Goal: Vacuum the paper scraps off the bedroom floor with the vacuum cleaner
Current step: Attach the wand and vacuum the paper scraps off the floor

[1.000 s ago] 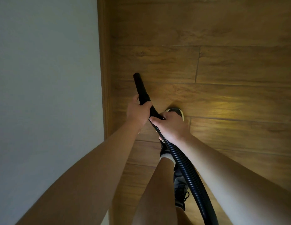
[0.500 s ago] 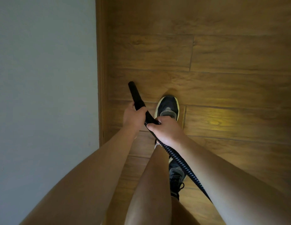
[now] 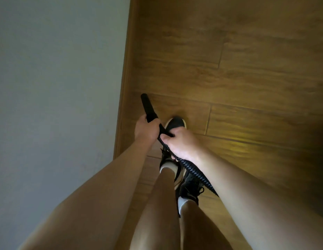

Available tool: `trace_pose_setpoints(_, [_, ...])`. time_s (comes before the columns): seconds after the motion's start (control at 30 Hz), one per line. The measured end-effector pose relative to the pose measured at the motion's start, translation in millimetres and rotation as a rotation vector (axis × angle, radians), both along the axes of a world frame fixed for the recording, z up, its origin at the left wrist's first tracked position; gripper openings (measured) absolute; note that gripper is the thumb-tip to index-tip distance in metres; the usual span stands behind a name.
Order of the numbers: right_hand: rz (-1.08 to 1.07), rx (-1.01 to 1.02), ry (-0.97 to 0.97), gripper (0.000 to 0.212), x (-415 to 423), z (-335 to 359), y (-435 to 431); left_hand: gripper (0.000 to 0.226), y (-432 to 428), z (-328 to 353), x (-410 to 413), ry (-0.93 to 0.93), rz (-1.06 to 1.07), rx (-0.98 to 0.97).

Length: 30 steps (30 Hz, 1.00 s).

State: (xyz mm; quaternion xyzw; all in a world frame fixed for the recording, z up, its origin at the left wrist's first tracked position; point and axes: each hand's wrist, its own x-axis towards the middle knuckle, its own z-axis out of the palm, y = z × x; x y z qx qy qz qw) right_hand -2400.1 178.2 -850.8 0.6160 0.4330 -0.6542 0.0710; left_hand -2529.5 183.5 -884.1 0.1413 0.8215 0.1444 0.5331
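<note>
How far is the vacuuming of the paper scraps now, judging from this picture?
Done: no scraps show on the wooden floor here beside the baseboard. In hand: the left hand grips the black nozzle, the right hand grips the ribbed hose; the nozzle points forward near the baseboard. Left: the rest of the room is out of view, so I cannot tell.

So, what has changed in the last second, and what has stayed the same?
The person has taken a step along the wall: the front shoe, first almost hidden behind the right hand, now shows past it, and the rear shoe has come up close behind. Less of the hose shows. Unchanged: the left hand grips the nozzle, the right hand grips the hose; nothing let go.
</note>
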Motion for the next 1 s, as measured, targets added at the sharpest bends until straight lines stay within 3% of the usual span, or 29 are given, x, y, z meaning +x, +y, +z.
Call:
trace_pose_setpoints(0.27, [0.002, -0.050, 0.003, 0.033, -11.5, 2.0, -85.0, 0.058, -86.3, 2.1, -16.2, -0.020, -0.022, -0.032])
trace_pose_setpoints(0.4, [-0.051, -0.048, 0.017, 0.019, -14.1, -3.4, -120.1, 0.065, -120.5, -8.2, -20.1, -0.048, -0.003, -0.020])
trace_pose_setpoints(0.63, [-0.136, -0.026, 0.018, 0.025, -19.1, -11.6, -179.6, 0.079, -167.9, -15.7, -28.2, -0.045, -0.093, -0.002])
trace_pose_setpoints(1.0, [-0.303, -0.037, 0.028, 0.023, -35.1, -5.3, -262.4, 0.060, -226.0, -1.3, -26.6, -0.090, -0.085, 0.006])
